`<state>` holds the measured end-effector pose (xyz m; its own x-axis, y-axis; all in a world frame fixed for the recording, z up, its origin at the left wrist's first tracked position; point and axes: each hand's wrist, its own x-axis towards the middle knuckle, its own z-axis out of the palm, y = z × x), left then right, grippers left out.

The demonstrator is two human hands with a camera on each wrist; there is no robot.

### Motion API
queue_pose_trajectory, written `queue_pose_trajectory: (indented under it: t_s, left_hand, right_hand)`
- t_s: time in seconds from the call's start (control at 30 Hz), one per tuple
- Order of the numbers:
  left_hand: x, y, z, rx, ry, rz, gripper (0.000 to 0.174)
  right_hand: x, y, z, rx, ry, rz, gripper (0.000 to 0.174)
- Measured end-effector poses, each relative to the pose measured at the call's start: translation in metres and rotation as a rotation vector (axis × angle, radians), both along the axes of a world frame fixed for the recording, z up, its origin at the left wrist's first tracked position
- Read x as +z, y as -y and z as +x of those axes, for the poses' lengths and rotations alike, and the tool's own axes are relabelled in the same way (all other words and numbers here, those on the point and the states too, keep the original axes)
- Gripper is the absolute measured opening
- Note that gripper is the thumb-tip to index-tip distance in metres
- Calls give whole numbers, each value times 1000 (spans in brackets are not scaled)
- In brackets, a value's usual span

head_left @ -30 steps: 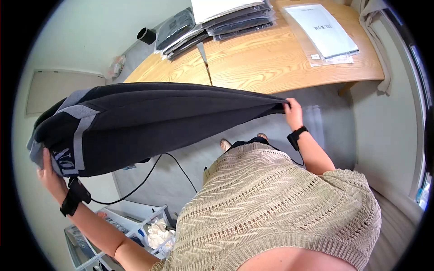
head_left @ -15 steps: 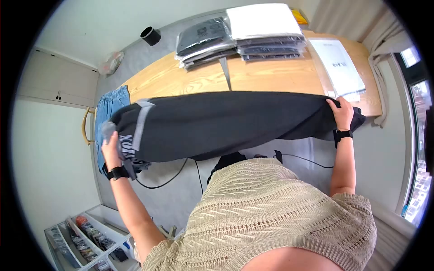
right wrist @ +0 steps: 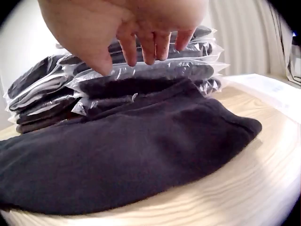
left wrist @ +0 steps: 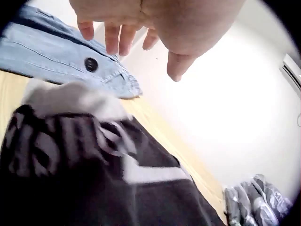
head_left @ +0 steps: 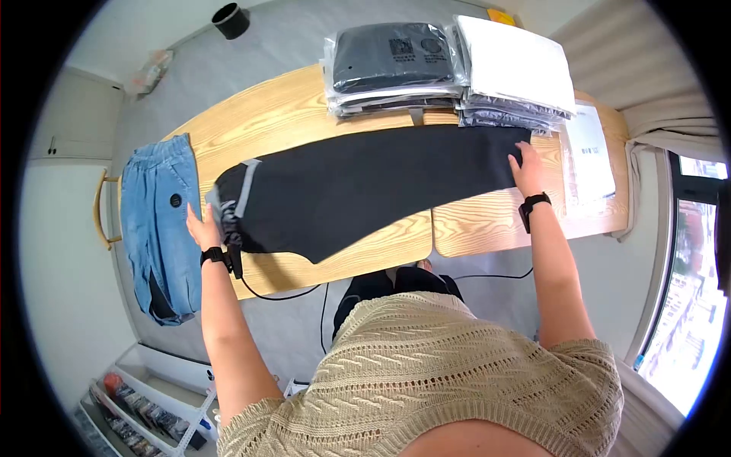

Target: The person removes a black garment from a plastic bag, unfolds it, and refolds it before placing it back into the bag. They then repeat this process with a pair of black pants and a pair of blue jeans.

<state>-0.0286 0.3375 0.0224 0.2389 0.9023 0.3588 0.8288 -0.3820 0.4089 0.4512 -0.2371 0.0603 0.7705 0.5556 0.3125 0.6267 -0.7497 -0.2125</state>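
Observation:
Black trousers (head_left: 365,190), folded lengthwise, lie across the wooden table (head_left: 266,110). Their grey, lettered waistband end (left wrist: 70,101) is at the left, and the leg end is at the right. My left hand (head_left: 202,227) hovers beside the waistband, its fingers spread and holding nothing; in the left wrist view a gap shows between hand and cloth. Over the leg end is my right hand (head_left: 527,169), palm down. The right wrist view has its loose fingers (right wrist: 148,49) above the cloth without a grip on it.
Blue jeans (head_left: 156,221) hang over the table's left end. Bagged dark garments (head_left: 392,61) and a second stack topped with white (head_left: 518,65) stand at the back. A flat clear packet (head_left: 590,160) lies at the right. Cables (head_left: 266,298) run below the front edge.
The trousers were held stretched in the air between both hands; now they lie flat on the table. Both hands have let go, and the view has shifted toward the table's left end.

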Motion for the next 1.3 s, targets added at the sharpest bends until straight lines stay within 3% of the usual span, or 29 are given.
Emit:
queue_pose_trajectory:
  t_s: [0.07, 0.1, 0.13, 0.2, 0.3, 0.43, 0.47, 0.53, 0.57, 0.63, 0.67, 0.73, 0.87, 0.93, 1.07, 1.13, 1.2, 1.3]
  left_hand:
    - [7, 14, 13, -304, 63, -172, 52]
    - [7, 32, 26, -473, 103, -109, 47]
    - [30, 62, 40, -537, 42, -166, 43]
    - [33, 102, 51, -735, -156, -135, 41]
    - [32, 160, 51, -929, -300, -176, 38]
    - [20, 220, 41, -942, -446, -282, 46]
    - [16, 231, 40, -935, -454, -282, 46]
    - [12, 248, 39, -853, -501, -273, 48]
    - [8, 255, 40, -801, -530, -308, 47]
    - [-15, 262, 39, -740, -512, -266, 46]
    - [-24, 263, 39, -690, -484, -228, 45]
    - [-33, 261, 43, -663, -457, -187, 41]
    - [-37, 258, 50, -582, -495, -266, 35]
    - [-35, 261, 48, -598, -552, -329, 33]
    - [-47, 291, 37, -791, -483, -442, 30]
    - [-43, 316, 38, -812, -443, -472, 31]
    - [-35, 335, 42, -765, -429, -449, 32]
    - [-36, 339, 43, -733, -403, -467, 30]
  right_hand:
    - [-15, 17, -7, -53, -7, -18, 35]
    - [-24, 31, -7, -174, -152, 18, 34]
    - [-35, 48, -5, -299, -293, 57, 34]
    - [-85, 92, 11, -430, -303, 201, 36]
    - [-83, 98, 13, -651, -467, 227, 48]
    - [-70, 77, 23, -949, -521, 187, 76]
    - [-100, 87, 38, -926, -450, 266, 68]
    - [-125, 99, 67, -784, -717, 228, 54]
    - [-130, 96, 70, -775, -726, 233, 54]
    - [-106, 77, 57, -761, -922, 492, 38]
    - [-110, 77, 60, -760, -986, 506, 33]
    - [-78, 68, 42, -729, -1016, 627, 32]
    - [-55, 106, 26, -551, -1013, 648, 30]
    - [-32, 130, 10, -559, -1009, 670, 30]
    - [-30, 199, 3, -644, -1028, 616, 37]
    - [-45, 231, 6, -713, -1011, 383, 42]
    - [-62, 253, 8, -575, -792, 201, 45]
    - [-93, 260, 30, -583, -702, 190, 48]
